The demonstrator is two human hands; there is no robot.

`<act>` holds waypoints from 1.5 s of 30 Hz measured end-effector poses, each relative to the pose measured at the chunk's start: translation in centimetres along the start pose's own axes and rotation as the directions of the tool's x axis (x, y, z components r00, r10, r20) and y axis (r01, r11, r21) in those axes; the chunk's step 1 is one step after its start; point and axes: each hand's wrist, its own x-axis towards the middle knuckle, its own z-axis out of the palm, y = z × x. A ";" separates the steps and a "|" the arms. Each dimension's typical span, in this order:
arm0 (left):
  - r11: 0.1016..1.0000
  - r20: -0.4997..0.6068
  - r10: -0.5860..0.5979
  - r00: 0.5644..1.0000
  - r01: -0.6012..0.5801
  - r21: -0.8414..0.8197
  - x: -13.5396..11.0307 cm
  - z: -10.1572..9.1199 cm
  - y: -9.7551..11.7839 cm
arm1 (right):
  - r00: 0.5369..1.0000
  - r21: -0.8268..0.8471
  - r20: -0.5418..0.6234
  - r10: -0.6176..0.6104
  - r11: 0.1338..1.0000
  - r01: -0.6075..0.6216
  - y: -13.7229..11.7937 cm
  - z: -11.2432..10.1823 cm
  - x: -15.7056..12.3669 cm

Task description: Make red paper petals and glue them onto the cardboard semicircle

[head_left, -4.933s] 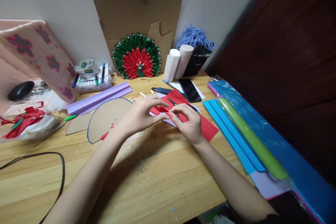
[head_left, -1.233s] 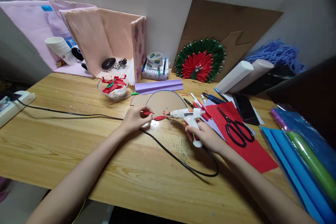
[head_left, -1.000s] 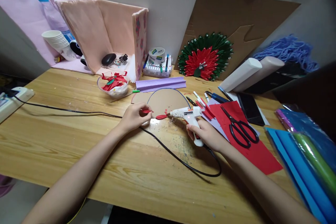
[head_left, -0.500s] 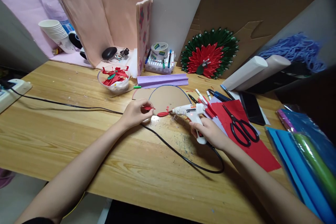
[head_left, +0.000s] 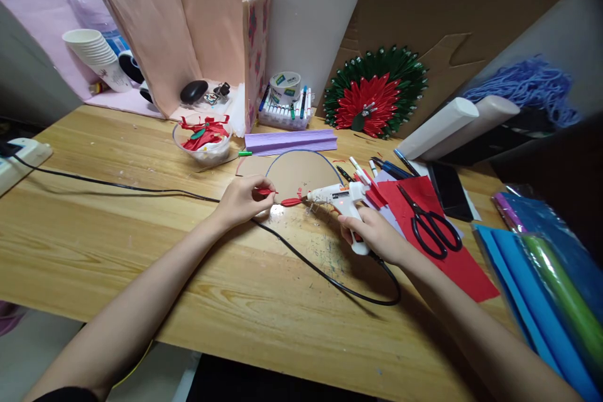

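My left hand (head_left: pixel 242 201) pinches a small folded red paper petal (head_left: pixel 291 201) by its thin end, flat on the wooden table (head_left: pixel 117 245). My right hand (head_left: pixel 374 235) is wrapped round the grip of a white hot glue gun (head_left: pixel 340 198). The gun's nozzle points left and touches the petal's wide end. Its black cord (head_left: pixel 325 276) loops across the table in front of me. Just behind the petal lies a half-round cardboard piece (head_left: pixel 301 169) with a blue outline.
Black scissors (head_left: pixel 431 223) lie on red paper (head_left: pixel 447 251) at my right, beside blue and green sheets (head_left: pixel 546 289). A bowl of red petals (head_left: pixel 203 141), a purple folded strip (head_left: pixel 289 141), markers (head_left: pixel 285 114), a green-and-red paper rosette (head_left: pixel 374 100) and a power strip (head_left: pixel 19 160) stand around.
About five seconds ago both hands were folding red paper; now the right hand holds the glue gun against the petal. Over the last second the hands have barely moved.
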 end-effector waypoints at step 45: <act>0.837 -0.610 0.226 0.759 0.169 0.520 -15.8 -21.2 7.2 | 0.865 0.322 -0.090 -0.494 0.807 0.495 -18.3 20.8 9.9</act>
